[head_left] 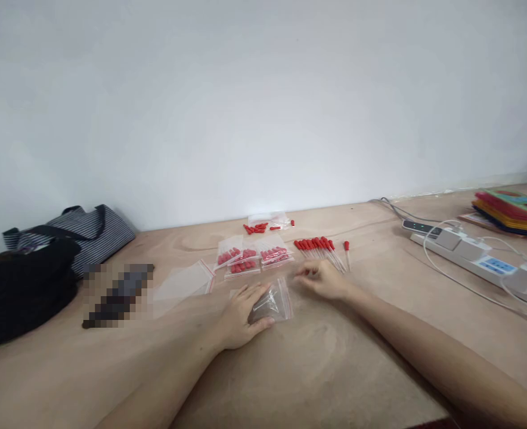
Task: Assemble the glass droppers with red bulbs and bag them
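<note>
My left hand (pixel 242 316) rests on a small clear zip bag (pixel 285 298), its thumb and fingers on either side, holding it against the table. Inside the bag lie several thin clear tubes (pixel 266 302). To the right of the bag's opening, my right hand (pixel 324 279) is closed in a pinch; whatever its fingertips may hold is too small to tell. Beyond that hand lies a row of droppers (pixel 315 244) with red bulbs and clear stems, and a single dropper (pixel 347 253) sits apart on their right.
Filled zip bags (pixel 245 259) with red-bulbed contents overlap behind my left hand. Loose red bulbs (pixel 257 227) lie near the wall. Flat clear bags (pixel 183 286) and a blurred dark object (pixel 120 295) are left, beside a striped bag (pixel 98 235). A power strip (pixel 464 253) with cables stands right.
</note>
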